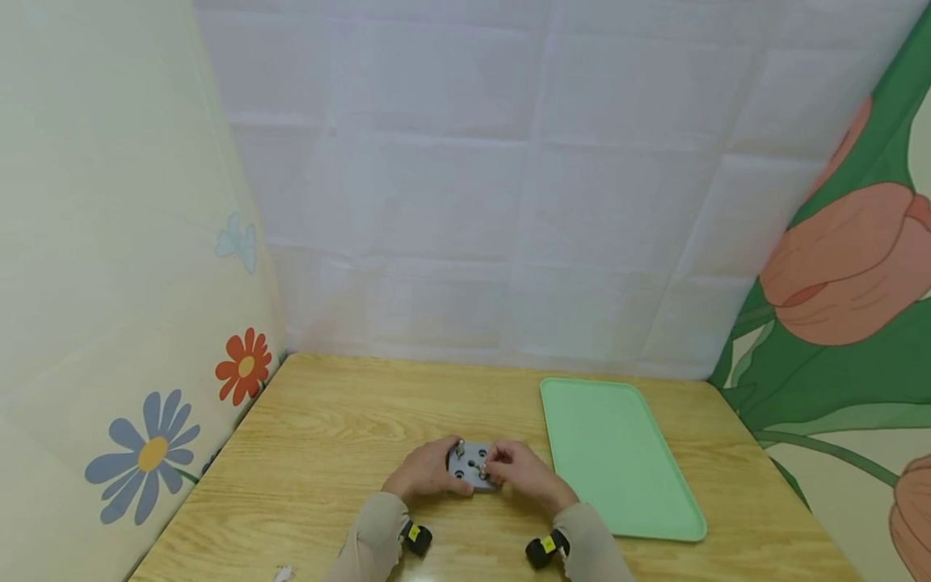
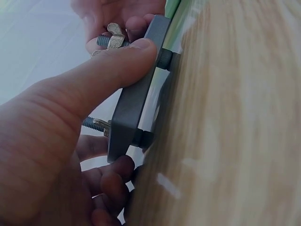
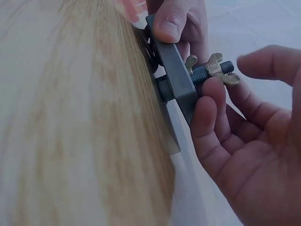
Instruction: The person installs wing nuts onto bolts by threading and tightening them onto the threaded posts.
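My left hand (image 1: 429,469) grips a grey metal plate (image 2: 136,103) by its edge, thumb on the near side and fingers beneath. Dark bolts pass through the plate, their heads facing the table. On one bolt sits a brass wing nut (image 3: 216,68), near the threaded tip. My right hand (image 1: 525,473) has its fingers curled about this wing nut; its thumb shows a small gap from the bolt tip in the right wrist view. Two fingertips of that hand lie by the plate's edge. A second wing nut (image 1: 460,447) is on another bolt, beside my left fingers.
A light green tray (image 1: 618,461) lies on the wooden table (image 1: 327,420), right of my hands. A small whitish scrap (image 1: 284,573) is at the table's front edge. White cloth (image 1: 451,202) hangs behind, with flower-patterned cloths at both sides.
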Demonstrator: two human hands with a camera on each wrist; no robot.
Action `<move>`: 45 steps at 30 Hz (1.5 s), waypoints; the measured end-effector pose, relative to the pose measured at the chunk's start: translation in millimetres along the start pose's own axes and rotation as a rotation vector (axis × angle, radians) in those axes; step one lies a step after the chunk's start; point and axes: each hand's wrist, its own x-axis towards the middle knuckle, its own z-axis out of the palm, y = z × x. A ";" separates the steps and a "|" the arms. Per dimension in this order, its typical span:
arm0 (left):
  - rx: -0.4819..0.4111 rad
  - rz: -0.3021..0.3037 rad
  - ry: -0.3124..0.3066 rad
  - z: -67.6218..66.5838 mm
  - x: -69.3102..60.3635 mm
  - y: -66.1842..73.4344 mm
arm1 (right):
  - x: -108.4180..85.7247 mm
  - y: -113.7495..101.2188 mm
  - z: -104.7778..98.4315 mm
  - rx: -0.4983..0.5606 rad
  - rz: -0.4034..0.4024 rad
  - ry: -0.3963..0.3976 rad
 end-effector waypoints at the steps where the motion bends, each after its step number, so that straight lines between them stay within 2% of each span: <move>1: -0.004 -0.001 0.000 -0.1 0.0 0.1 | -0.5 -1.2 0.0 0.021 -0.004 -0.003; 7: -0.004 0.004 0.001 -0.2 -0.1 0.5 | -1.0 -3.1 1.9 0.095 0.005 0.009; 12: -0.010 0.006 -0.002 0.4 -0.1 0.2 | -1.4 -1.7 2.1 0.049 -0.017 0.003; 20: -0.001 0.009 0.001 2.1 0.9 -2.4 | 0.2 1.9 0.0 -0.008 0.014 -0.002; 27: 0.004 0.009 -0.001 0.2 1.1 -0.8 | 2.2 1.7 0.4 0.005 -0.010 -0.006; 34: -0.003 0.010 -0.001 -0.6 0.7 -0.3 | 1.4 2.6 -0.5 -0.029 -0.003 -0.007; 38: -0.003 0.008 0.003 -0.3 0.3 -0.4 | 0.5 1.7 0.9 0.014 -0.008 0.000; 42: 0.002 0.006 0.003 0.2 0.2 -0.1 | -3.7 -9.6 2.5 0.071 0.018 0.017; 45: -0.005 0.001 0.000 0.4 0.6 -0.6 | -3.4 -9.4 2.5 0.063 0.025 0.021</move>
